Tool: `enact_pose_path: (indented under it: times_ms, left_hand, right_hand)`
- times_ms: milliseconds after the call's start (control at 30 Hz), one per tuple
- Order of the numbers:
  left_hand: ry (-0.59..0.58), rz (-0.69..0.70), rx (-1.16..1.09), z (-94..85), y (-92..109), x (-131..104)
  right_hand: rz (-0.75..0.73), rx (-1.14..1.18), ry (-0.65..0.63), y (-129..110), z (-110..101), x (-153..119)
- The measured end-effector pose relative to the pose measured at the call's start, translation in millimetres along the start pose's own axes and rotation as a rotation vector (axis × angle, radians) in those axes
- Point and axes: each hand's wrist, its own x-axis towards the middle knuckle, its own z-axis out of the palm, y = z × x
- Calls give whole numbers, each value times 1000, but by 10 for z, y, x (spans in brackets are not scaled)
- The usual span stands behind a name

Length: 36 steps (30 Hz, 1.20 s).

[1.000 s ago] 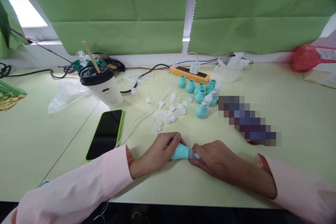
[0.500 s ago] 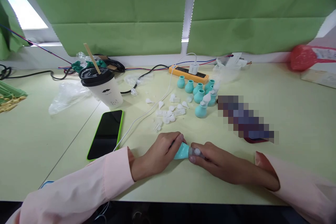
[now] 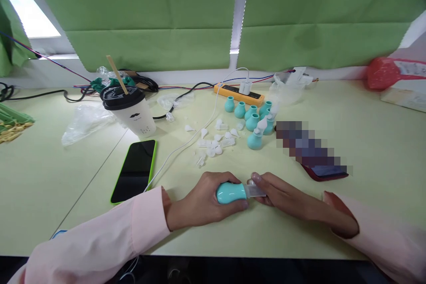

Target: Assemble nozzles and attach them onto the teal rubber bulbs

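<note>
My left hand (image 3: 213, 197) is wrapped round a turquoise rubber bulb (image 3: 230, 192), which lies on its side with its neck to the right. A translucent plastic tube (image 3: 255, 191) is joined to or set against that neck, and my right hand (image 3: 279, 191) pinches it between thumb and fingers. Part of the tube is hidden by the right fingers. Beyond my hands lies a loose group of small white and clear plastic pieces (image 3: 213, 144). Several more turquoise bulbs (image 3: 240, 110) stand behind them, and the nearest bulb (image 3: 254, 140) carries a translucent tip.
A phone with a green edge (image 3: 135, 171) lies at left, near a lidded paper cup (image 3: 135, 117) with a stick. An orange power strip (image 3: 238, 93) sits at the back, its white cable (image 3: 186, 143) crossing the table. A dark red-edged phone (image 3: 328, 173) lies at right.
My left hand has turned and opened its hold, so more of the bulb shows. My right hand has shifted its grip along the tube, with the fingers now more on top.
</note>
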Motion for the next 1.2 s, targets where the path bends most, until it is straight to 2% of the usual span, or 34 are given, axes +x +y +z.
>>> enact_pose_path:
  times_ms: [67,133,200,233,333,433,533,633,1000,1100,1200]
  left_hand:
    - [26,-62,-54,4,-21,11]
    - [15,-120,-108,8,-29,19]
    - [-29,-148,-148,30,-29,21]
    - [-47,-151,-162,49,-29,20]
    - [-78,-136,-196,123,-35,13]
    - [-57,-87,-222,175,-55,10]
    - [-13,11,-234,191,-76,16]
    - [-39,85,-227,195,-89,20]
    - [53,167,-273,226,-103,-29]
    - [46,119,-286,211,-86,-26]
    - [38,-44,-324,177,-65,-17]
  right_hand:
    - [-145,-130,193,29,8,-21]
    - [-323,-193,298,50,14,-45]
    - [-435,-172,289,45,28,-66]
    - [-460,-137,240,33,40,-72]
    - [-424,28,72,-14,87,-63]
    - [-367,148,22,-37,134,-23]
    - [-334,153,45,-35,176,19]
    - [-330,124,86,-28,224,46]
    - [-390,359,129,-8,355,63]
    - [-392,325,137,-17,336,71]
    - [-410,288,183,0,276,111]
